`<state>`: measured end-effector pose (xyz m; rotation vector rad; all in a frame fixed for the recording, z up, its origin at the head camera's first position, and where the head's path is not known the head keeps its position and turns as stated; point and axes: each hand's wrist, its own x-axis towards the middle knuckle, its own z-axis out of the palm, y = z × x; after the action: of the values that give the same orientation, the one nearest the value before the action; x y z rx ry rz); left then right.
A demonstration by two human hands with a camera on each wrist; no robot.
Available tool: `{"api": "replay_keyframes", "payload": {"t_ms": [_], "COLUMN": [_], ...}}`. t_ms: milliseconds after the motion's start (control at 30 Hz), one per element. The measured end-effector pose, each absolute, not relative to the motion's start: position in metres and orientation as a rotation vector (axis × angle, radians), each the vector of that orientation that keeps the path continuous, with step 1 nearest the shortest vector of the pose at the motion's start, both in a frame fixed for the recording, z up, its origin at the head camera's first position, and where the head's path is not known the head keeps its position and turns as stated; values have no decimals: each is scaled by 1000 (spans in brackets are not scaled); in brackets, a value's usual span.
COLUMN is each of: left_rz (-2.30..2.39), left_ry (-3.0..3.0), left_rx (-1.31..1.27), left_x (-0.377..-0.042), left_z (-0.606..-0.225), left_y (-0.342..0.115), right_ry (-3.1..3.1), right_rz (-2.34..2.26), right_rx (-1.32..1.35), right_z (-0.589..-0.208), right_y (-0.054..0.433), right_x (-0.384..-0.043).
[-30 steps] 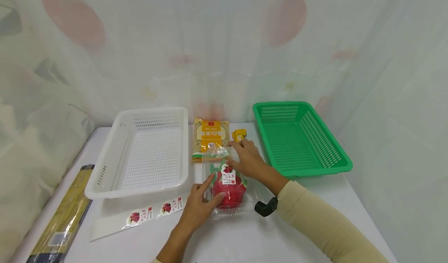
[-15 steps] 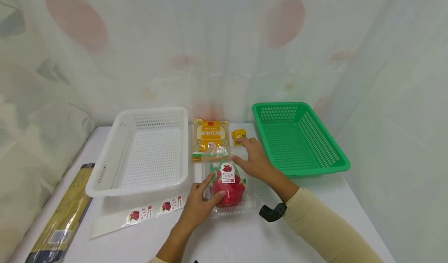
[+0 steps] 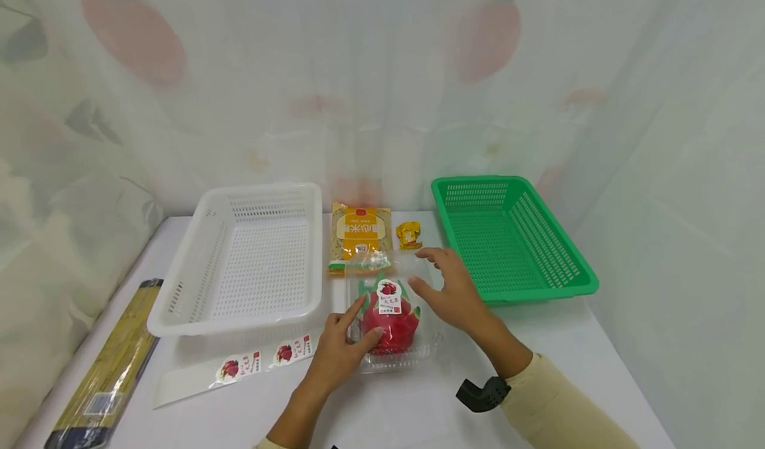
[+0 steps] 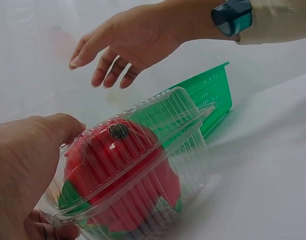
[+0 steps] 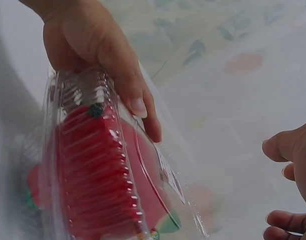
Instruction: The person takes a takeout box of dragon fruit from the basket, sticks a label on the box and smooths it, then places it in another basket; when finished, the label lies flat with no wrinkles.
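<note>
A clear plastic clamshell box [image 3: 412,355] stands closed on the table with a red dragon fruit [image 3: 397,334] inside. On its lid sits a white sticker [image 3: 390,297] printed with a dragon fruit. My left hand [image 3: 337,353] grips the box's left side, thumb and index finger on the lid; in the left wrist view its lower fingers curl at the rim [image 4: 68,217]. Just off the box's right side, my right hand [image 3: 451,291] hovers with relaxed fingers and nothing in it. The right wrist view shows part of that hand [image 5: 297,175] apart from the box.
A white basket [image 3: 311,256] stands back left, a green basket [image 3: 445,223] back right. Between them lie a yellow food packet [image 3: 360,233] and a small yellow wrapper [image 3: 409,234]. A sticker strip [image 3: 191,384] and a long packet of sticks or noodles [image 3: 113,362] lie left.
My right hand has lifted off the lid and moved to the right, away from the sticker. My left hand and the box have stayed in place.
</note>
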<state>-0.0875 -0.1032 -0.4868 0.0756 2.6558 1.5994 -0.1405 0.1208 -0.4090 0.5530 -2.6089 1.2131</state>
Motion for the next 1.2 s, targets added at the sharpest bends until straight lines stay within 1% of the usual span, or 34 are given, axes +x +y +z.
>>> {"api": "replay_keyframes", "payload": {"t_ms": [300,600,933,1200], "left_rz": [1600,1609,1628,1649], "left_ry": [2667,2670,2676,2667], "left_rx": [77,86,85,83], "left_x": [-87,-86,-86,-86], "left_z": [-487,-487,-489,-491], "left_y": [-103,-102,-102,-103], "right_ry": [-2514,-2448,-2506,-2550], "right_rz": [1333,1465,1629,1800], "right_rx": [468,316,58,-104], "right_z": [-420,-447,-475,-492], "right_y": [126,126,124,123], "right_x": [-116,-96,-86,-88]}}
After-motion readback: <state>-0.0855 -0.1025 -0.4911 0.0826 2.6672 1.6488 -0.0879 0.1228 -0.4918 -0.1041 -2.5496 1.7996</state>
